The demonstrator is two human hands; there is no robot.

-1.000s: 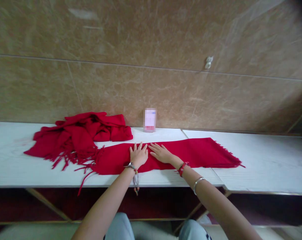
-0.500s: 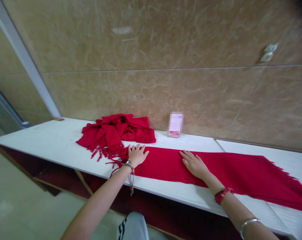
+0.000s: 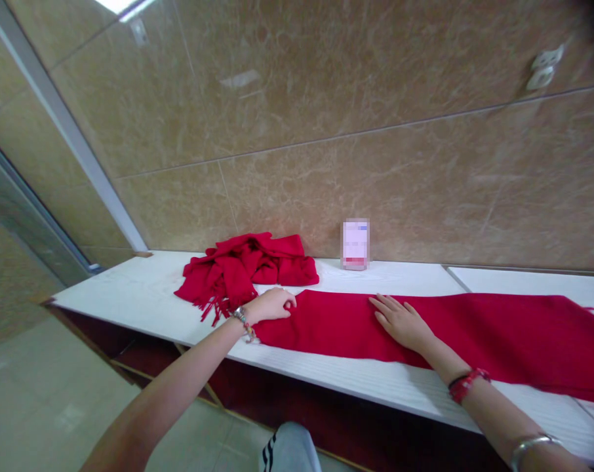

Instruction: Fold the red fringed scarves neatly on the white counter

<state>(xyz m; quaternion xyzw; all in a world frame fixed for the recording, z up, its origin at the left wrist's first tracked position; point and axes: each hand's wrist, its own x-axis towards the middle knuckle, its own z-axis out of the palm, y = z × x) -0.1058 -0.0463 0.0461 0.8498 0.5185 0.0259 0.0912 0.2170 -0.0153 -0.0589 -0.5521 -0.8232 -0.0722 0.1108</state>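
Note:
A long red scarf [image 3: 336, 324] lies spread along the white cabinet top, reaching past the right edge of the view. At its left end, my left hand [image 3: 272, 305] has its fingers curled and closed on the cloth, and the edge there is pulled slightly out of line. My right hand [image 3: 400, 322] rests flat on the middle of the scarf with its fingers stretched out. Behind my left hand sits a crumpled heap of red fringed cloth [image 3: 252, 262], its tassels hanging toward the front left.
A blurred pinkish upright object [image 3: 355, 245] leans against the tiled wall [image 3: 326, 190]. The white cabinet top [image 3: 130, 288] has open dark red shelves [image 3: 257, 390] below its front edge. A small white fixture [image 3: 545, 67] is on the wall at upper right. My knee [image 3: 291, 449] shows below.
My left hand has gone from lying flat with spread fingers to curling closed on the scarf's left end. My right hand stays flat on the cloth. The view has tilted and shifted.

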